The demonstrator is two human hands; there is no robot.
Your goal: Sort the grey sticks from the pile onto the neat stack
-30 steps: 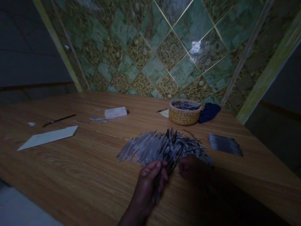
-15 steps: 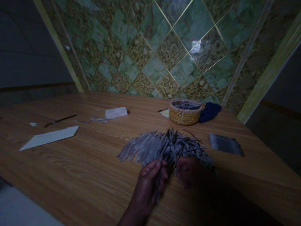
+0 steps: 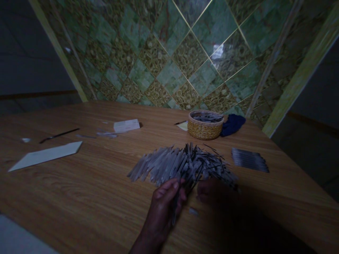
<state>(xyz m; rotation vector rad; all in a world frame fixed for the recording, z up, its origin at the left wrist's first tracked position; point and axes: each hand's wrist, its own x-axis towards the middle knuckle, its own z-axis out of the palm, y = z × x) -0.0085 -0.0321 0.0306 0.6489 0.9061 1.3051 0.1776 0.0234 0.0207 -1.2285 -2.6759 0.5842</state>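
Directly beyond both hands, a loose pile of slender strips [image 3: 164, 164], grey and black, lay fanned across the wooden table [image 3: 87, 194]. The left hand [image 3: 162, 199] was closed at the near edge of the pile, with a thin dark strip [image 3: 174, 206] gripped between thumb and fingers; the exact number of pieces held could not be told. The right hand [image 3: 208, 190] was positioned just beside it, fingers curled, in deep shadow; whether it held anything could not be told. A small pale scrap [image 3: 193, 211] was visible between the hands, nearer the body. Beyond the right hand, to its right, a neat row of strips [image 3: 249, 160] lay side by side. Farther ahead of that hand stood a woven basket [image 3: 205, 131] containing similar strips, with a dark blue cloth [image 3: 233, 124] beside it. Well left of the left hand lay a pale flat piece [image 3: 46, 155].
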